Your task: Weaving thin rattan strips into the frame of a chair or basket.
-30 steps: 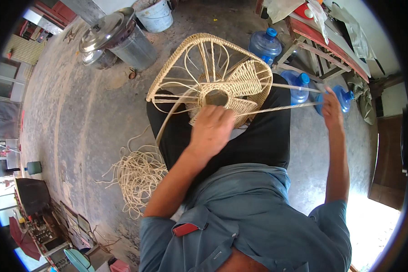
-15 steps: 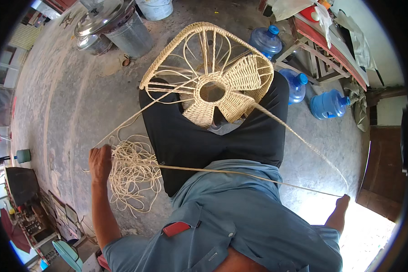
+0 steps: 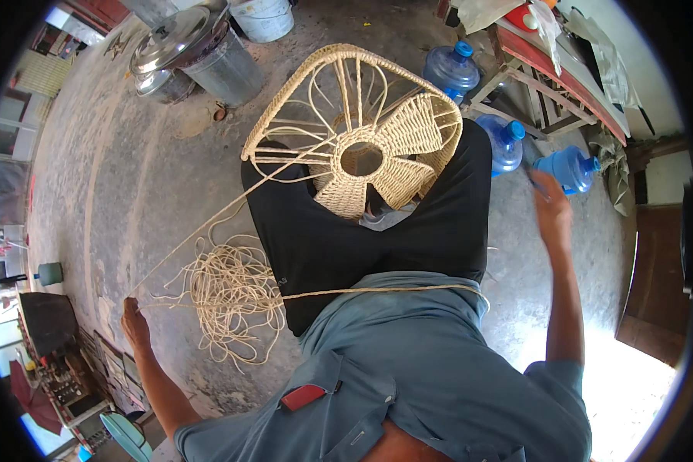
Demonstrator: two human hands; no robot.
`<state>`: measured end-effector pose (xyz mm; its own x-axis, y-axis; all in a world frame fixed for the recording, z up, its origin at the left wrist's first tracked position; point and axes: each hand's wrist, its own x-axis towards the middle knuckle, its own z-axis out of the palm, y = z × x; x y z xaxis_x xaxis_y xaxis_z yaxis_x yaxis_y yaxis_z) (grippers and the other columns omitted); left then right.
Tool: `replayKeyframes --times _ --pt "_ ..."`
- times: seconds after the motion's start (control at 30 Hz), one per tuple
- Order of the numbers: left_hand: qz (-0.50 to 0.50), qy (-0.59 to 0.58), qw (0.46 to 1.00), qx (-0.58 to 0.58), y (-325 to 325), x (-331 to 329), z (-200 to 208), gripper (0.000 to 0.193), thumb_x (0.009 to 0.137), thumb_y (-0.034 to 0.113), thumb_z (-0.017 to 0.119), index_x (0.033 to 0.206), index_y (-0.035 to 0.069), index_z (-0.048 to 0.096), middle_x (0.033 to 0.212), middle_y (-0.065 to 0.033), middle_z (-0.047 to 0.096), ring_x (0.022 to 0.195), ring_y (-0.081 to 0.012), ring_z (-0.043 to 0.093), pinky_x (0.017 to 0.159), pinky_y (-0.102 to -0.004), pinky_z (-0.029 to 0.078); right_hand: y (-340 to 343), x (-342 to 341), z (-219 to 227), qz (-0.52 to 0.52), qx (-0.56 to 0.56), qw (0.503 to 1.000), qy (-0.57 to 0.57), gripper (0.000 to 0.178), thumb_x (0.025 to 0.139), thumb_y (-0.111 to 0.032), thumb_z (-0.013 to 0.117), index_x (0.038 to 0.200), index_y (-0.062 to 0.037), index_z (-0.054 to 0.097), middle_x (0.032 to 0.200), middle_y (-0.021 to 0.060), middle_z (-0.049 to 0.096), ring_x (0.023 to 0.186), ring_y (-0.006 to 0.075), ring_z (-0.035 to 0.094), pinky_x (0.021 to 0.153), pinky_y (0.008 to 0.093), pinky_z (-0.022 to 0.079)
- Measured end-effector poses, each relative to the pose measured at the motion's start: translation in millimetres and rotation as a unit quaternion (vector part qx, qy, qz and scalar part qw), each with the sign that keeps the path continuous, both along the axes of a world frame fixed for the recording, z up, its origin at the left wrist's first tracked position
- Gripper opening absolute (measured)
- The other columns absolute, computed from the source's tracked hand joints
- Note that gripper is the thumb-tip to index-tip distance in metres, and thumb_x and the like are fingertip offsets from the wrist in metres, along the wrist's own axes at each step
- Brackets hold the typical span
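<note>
A woven straw-coloured frame (image 3: 337, 52) rests across my black-clad knees (image 3: 377, 250). Some panels round its central ring are closely woven; others show bare spokes and loops. Far out at the left, my left hand (image 3: 135, 327) is closed on a cord (image 3: 215, 218), which runs taut to the frame. A further length (image 3: 377, 290) lies across my lap, its curved end by my right hip. My right hand (image 3: 553, 212) is raised on the right, in front of a blue water bottle, apart from the frame. Its fingers are blurred, so what they hold, if anything, is unclear.
A loose heap of cord (image 3: 235, 300) lies on the concrete floor beside my left leg. Blue water bottles (image 3: 450, 71) stand beyond the frame near a wooden bench (image 3: 543, 85). At the far left are metal pots (image 3: 227, 69) and a white bucket (image 3: 262, 19).
My left hand has moved outward and nearer to me, drawing the cord. My right hand has gone up and forward, and the cord that ran to it now ends by my right hip.
</note>
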<state>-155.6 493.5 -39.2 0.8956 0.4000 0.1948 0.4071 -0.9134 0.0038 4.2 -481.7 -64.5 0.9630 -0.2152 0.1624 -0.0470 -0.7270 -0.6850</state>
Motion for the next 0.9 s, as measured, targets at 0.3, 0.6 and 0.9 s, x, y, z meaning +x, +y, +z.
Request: replayKeyframes --times 0.3,0.6,0.9 --pt "-0.037 0.001 0.999 0.032 21 22 16 0.011 0.106 0.002 0.052 0.112 0.008 0.058 0.096 -0.0260 0.071 0.091 -0.0501 0.071 0.073 -0.0543 0.052 282 128 50 0.339 -0.069 0.909 -0.232 0.025 0.095 -0.013 0.077 0.111 -0.0072 0.058 0.094 0.0152 0.072 0.090 0.0363 0.072 0.076 0.0473 0.059" --pt "0.019 0.008 0.996 0.086 35 33 64 0.011 0.102 0.017 0.061 0.104 0.008 0.068 0.094 -0.0254 0.072 0.091 -0.0508 0.070 0.075 -0.0565 0.053 305 147 31 0.298 -0.050 0.932 -0.200 0.028 0.095 -0.014 0.077 0.110 -0.0105 0.054 0.080 0.0079 0.072 0.075 0.0313 0.075 0.064 0.0431 0.058" --pt "0.011 0.227 0.972 -0.066 61 59 80 0.048 0.082 0.026 0.086 0.119 -0.001 0.075 0.111 -0.0254 0.078 0.106 -0.0404 0.076 0.091 -0.0464 0.058 322 143 41 0.212 -0.096 0.957 -0.171 0.029 0.091 -0.010 0.073 0.112 -0.0072 0.052 0.071 0.0153 0.071 0.065 0.0346 0.074 0.059 0.0475 0.058"
